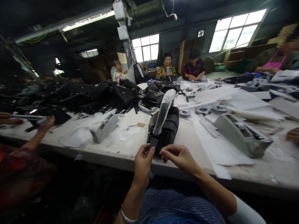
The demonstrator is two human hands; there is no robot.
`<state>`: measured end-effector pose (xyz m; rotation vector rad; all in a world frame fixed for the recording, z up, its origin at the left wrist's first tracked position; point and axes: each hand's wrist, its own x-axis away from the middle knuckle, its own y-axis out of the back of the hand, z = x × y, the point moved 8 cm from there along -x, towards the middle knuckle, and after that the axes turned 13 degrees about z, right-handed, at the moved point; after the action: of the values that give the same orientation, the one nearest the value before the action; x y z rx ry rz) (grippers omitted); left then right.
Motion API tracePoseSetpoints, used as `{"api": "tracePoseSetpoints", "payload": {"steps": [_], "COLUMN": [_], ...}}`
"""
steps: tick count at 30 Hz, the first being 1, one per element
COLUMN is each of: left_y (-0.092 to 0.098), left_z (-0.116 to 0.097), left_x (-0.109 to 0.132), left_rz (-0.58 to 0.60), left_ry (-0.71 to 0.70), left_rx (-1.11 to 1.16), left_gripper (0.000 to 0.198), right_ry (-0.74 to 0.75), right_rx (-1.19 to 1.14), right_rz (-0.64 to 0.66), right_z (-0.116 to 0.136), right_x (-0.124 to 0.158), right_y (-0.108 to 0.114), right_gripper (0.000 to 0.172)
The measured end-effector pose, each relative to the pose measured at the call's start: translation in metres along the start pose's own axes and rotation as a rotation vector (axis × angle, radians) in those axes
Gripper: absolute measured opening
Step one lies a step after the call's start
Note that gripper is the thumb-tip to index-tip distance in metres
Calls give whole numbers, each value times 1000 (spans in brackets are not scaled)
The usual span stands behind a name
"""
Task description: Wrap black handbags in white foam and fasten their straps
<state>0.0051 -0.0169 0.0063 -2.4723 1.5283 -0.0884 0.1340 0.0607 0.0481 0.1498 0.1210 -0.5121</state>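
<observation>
A black bag (173, 124) stands on the white table in front of me. Its strap (164, 110) is mostly covered in translucent white wrapping and arches up over the bag toward me. My left hand (143, 161) grips the strap's dark lower end between thumb and fingers. Just to the right, close to the bag's near side, my right hand (178, 155) is closed with thumb and fingertips together. Whatever those fingertips hold, if anything, is too small to make out.
Grey tape dispensers (105, 128) (243, 135) stand left and right. White sheets (217, 146) and grey rolls (219, 109) lie to the right; black bags (93, 96) are heaped at left. A co-worker's hand (48, 123) works at far left; other people sit across the table.
</observation>
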Motion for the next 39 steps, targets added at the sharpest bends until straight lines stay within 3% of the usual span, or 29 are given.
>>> {"api": "tracePoseSetpoints", "payload": {"steps": [7,11,19,23,27,39], "left_y": [3,5,6,2,-5,-21], "left_z": [-3,-3,9,14,16,10], "left_x": [0,1,10,13,14,18], "left_rz": [9,22,40,42,78,235], "left_ry": [-87,-69,181,238,287,394], "left_rx": [-62,-64,99,185,155,252], "left_gripper": [27,27,48,51,51,43], "right_ry": [-196,-265,-73,-60,-50,-130], "right_rx": [60,110,-113,-147,-34,-11], "right_rz": [-118,-77,113,21,-104,-64], "right_z": [-14,-22,-31,-37,-33,-41], "right_x": [-35,-39,-32,-31,-33,-42], "right_y": [-5,-3,-13,-17,-16,-15], "right_gripper": [42,45,41,38,27,29]}}
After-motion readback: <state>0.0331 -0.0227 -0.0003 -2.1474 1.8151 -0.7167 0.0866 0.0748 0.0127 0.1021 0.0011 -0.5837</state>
